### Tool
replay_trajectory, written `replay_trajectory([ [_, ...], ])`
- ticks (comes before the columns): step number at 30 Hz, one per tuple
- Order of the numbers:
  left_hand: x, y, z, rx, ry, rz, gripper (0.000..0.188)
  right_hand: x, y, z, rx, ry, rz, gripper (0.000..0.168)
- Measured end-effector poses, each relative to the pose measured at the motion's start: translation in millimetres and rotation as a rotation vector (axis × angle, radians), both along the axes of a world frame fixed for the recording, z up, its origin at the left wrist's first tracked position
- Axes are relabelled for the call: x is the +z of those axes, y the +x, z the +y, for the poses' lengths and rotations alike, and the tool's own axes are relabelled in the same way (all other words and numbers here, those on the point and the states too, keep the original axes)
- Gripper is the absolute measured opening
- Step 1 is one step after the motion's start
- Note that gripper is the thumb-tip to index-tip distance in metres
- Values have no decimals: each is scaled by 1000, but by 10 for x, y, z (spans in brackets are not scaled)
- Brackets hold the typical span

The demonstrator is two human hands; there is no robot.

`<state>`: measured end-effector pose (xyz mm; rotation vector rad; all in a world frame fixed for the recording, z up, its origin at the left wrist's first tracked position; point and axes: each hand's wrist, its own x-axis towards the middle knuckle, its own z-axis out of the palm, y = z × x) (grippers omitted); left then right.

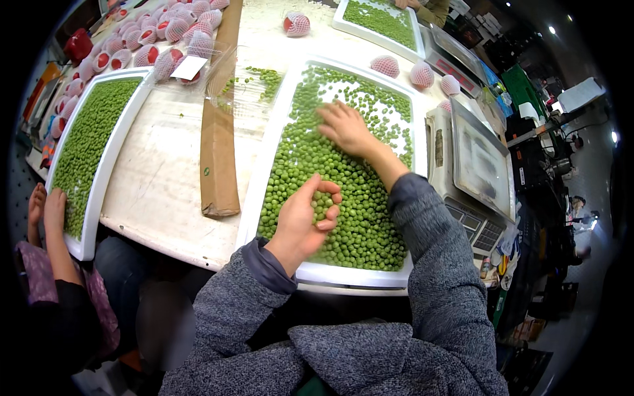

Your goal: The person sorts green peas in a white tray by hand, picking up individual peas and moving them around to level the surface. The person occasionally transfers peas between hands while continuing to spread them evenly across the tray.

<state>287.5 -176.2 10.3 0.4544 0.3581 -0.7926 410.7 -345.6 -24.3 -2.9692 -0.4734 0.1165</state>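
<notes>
A white foam tray (342, 273) full of loose green peas (354, 208) lies in front of me. The peas are heaped thick at its near end and thin out at the far right, where the white bottom shows. Over the near half, my left hand (303, 222) is cupped around several peas (322, 204). My right hand (346, 129) reaches to the far middle of the tray, palm down, fingers stretched out over the peas. Its fingertips look blurred, and nothing shows in its grip.
Left of my tray lie a cardboard strip (218, 163) and clear plastic clamshells (218, 74). A co-worker's hands (54, 210) are at another pea tray (119, 136). Net-wrapped fruits (176, 29) crowd the far left. A weighing scale (478, 158) stands close on the right.
</notes>
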Motion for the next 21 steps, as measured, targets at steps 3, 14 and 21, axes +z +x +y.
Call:
replay_trajectory([
  [3,-3,4,-3,-3,-13,-17,24,166,-410,-26,107,68,94,50],
  [14,-17,10,23,-10,-9,-50,22,768,-749,-545,-45,570,203,37],
  [21,4,1,-44,-37,-1,-53,19,-194,11,-1329,-529,205,-239,48],
])
